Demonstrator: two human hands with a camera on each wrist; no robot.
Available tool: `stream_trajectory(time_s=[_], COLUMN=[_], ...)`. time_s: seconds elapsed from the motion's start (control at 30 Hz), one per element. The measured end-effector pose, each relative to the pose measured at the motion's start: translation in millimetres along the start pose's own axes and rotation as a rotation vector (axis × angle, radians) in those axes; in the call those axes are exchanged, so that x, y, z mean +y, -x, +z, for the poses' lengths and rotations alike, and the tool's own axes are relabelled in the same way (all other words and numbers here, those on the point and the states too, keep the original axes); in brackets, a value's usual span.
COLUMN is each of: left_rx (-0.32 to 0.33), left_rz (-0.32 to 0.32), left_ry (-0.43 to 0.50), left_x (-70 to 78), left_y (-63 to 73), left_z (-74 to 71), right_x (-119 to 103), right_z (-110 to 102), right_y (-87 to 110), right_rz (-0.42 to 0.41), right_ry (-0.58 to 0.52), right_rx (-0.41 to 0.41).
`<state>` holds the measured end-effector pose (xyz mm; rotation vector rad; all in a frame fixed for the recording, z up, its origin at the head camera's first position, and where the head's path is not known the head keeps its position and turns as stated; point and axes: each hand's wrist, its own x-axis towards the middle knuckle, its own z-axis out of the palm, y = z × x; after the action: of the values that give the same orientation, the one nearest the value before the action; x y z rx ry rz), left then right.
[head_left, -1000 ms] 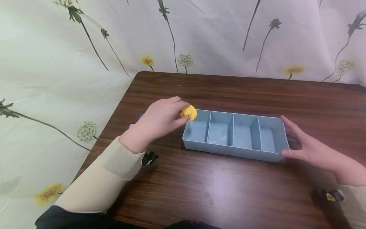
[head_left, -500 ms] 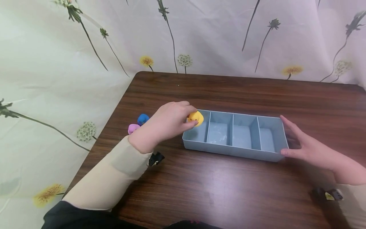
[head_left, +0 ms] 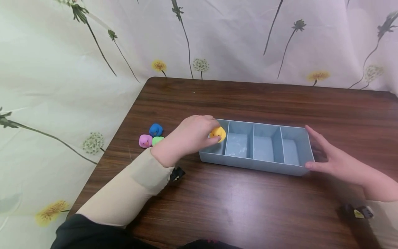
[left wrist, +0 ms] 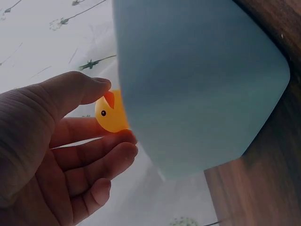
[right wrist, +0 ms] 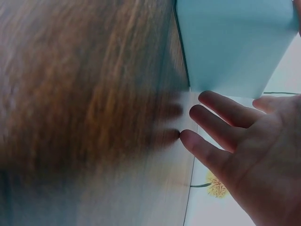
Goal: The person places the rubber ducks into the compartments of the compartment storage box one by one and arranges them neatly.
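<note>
My left hand (head_left: 194,135) pinches a yellow rubber duck (head_left: 218,134) between thumb and fingers, over the leftmost compartment of a pale blue four-part box. In the left wrist view the duck's head (left wrist: 109,113) shows beside the thumb, while the box wall (left wrist: 202,94) hides the rest of it. At the other end of the box (head_left: 248,164), my right hand (head_left: 339,160) has its thumb at the near corner and its index finger at the far corner. The right wrist view shows the other fingers (right wrist: 211,125) spread and fairly straight near the box's end wall.
Left of my left forearm, a blue duck (head_left: 155,130), a pink duck (head_left: 145,141) and a partly hidden green duck (head_left: 157,140) sit together on the dark wooden table (head_left: 236,204). A flower-patterned cloth (head_left: 236,41) hangs behind the table.
My left hand has carried the yellow duck rightward and toward me, over the leftmost compartment. The other ducks have come into sight behind the forearm. My right hand stays in place.
</note>
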<state>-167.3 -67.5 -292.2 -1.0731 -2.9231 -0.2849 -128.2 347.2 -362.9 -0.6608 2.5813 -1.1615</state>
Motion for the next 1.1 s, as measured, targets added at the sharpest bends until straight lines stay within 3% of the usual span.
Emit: stream_trajectory(time_s=[0.53,1.1], left_rx=[-0.036,-0.055], left_rz=[-0.016,0.011], left_ry=[-0.089,-0.119], left_x=[0.1,0.0], left_y=[-8.9,-10.2], left_z=[10.6,20.8], right_x=[-3,-3], right_z=[-1,-2], right_y=[0.9,-0.3], right_rz=[0.038,0.047], right_ry=[-0.008,0.003], right_rx=[-0.014,-0.022])
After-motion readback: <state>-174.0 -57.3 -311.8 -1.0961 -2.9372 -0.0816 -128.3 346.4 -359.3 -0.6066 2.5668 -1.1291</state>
